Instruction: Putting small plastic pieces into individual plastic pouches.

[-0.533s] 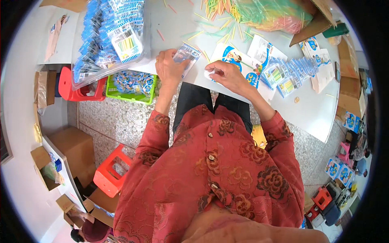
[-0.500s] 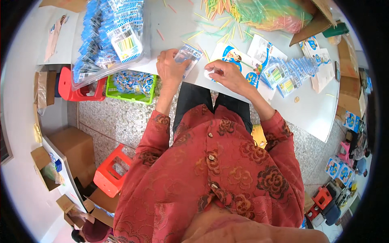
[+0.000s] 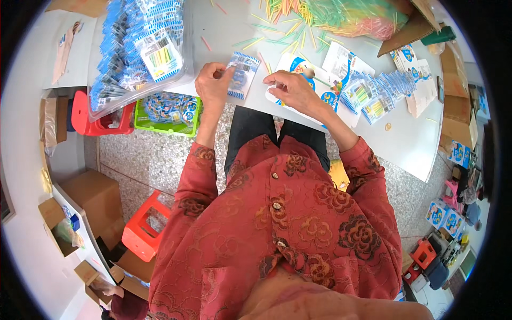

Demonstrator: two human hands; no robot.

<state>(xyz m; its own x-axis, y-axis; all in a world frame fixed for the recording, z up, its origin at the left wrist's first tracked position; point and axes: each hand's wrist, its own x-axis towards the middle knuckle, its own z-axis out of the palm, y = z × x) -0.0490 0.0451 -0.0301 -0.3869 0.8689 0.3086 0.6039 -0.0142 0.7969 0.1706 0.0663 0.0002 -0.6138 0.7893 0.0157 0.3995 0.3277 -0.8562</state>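
Observation:
My left hand (image 3: pixel 212 88) is at the left edge of a small clear packet (image 3: pixel 244 74) with blue striped ends, lying on the table (image 3: pixel 210 21). Its fingers are bent and apart from the thumb, whose tip reaches the packet's edge. To the right, my right hand (image 3: pixel 296 92) hovers over the corner of a white and blue printed card (image 3: pixel 290 63). The thumb and index finger curve with a gap between them, and I see nothing gripped there. Coloured thin sticks (image 3: pixel 298 34) are scattered just beyond both hands.
At left stands a clear tub (image 3: pixel 186 66) heaped with blue-striped packets. Below it are a green basket (image 3: pixel 165 130) and a red stool (image 3: pixel 85 114). On the right lie more packets (image 3: pixel 373 96) and printed cards (image 3: pixel 421 85). A bag of sticks (image 3: pixel 354 18) sits at the back.
My left hand has drawn leftward off the packet, uncovering it, and the packet now lies straighter. My right hand stays over the card, its fingers slightly further apart. The view has shifted a little.

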